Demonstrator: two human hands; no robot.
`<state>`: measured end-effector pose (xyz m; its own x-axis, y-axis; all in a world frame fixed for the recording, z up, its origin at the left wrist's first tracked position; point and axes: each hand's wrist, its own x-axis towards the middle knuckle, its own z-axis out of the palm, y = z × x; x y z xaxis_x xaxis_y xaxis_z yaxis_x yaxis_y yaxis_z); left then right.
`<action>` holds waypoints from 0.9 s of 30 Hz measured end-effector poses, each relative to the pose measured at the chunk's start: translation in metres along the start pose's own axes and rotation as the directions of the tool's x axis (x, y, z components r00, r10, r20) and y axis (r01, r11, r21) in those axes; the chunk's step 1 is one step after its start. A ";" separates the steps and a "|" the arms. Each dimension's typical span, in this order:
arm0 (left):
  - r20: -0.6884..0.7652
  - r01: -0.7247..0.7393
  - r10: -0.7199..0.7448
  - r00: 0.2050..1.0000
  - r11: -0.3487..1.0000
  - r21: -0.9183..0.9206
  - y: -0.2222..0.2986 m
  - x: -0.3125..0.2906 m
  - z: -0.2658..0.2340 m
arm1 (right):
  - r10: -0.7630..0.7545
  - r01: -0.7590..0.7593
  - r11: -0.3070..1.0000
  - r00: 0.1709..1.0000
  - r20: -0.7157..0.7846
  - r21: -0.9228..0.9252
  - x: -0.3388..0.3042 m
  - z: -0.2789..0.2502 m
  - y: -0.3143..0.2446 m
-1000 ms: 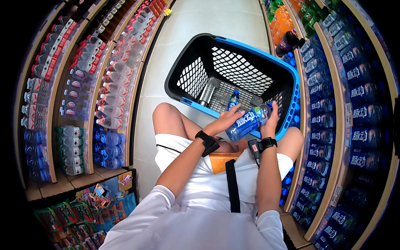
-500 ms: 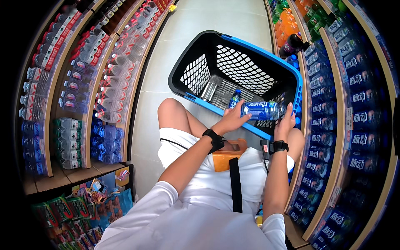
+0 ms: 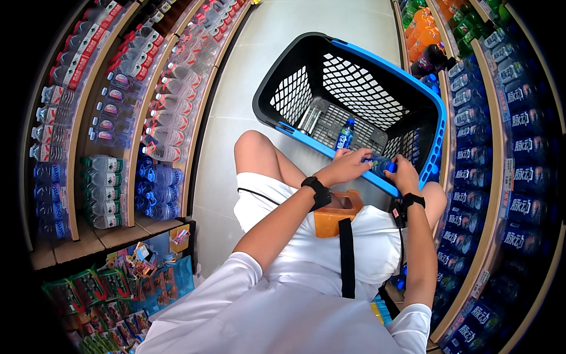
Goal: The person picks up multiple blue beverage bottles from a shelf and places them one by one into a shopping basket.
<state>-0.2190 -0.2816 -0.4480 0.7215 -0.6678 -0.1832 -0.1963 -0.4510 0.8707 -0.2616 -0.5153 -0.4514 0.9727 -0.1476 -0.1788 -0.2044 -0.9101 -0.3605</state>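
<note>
Blue-capped bottle (image 3: pixel 382 166) at the near rim of the basket (image 3: pixel 312 56), partly hidden by fingers. Gripped by both hands: left hand (image 3: pixel 352 166) closed around the label end, right hand (image 3: pixel 405 176) closed at the cap end. Contact with rim: cannot tell. Inside the basket: blue-labelled bottle (image 3: pixel 344 137) near the left hand; clear bottle (image 3: pixel 311 118) farther left. Below the basket: pale floor (image 3: pixel 230 118).
</note>
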 end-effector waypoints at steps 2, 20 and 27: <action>-0.019 0.008 -0.008 1.000 0.999 0.040 0.000 -0.003 0.000 | 0.088 -0.072 0.994 0.975 0.202 -0.084 0.001 0.002 -0.008; 0.041 0.019 -0.021 0.999 0.999 0.041 0.007 -0.009 -0.007 | 0.183 -0.090 0.954 0.931 0.316 -0.288 0.011 0.025 0.004; 0.028 0.013 -0.015 1.000 0.999 0.046 0.005 -0.008 -0.008 | 0.182 -0.091 0.968 0.895 0.408 -0.233 0.009 0.024 0.001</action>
<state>-0.2208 -0.2737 -0.4384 0.7056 -0.6773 -0.2084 -0.2172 -0.4867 0.8462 -0.2555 -0.5083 -0.4754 0.7885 -0.1400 -0.5989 -0.2608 -0.9580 -0.1195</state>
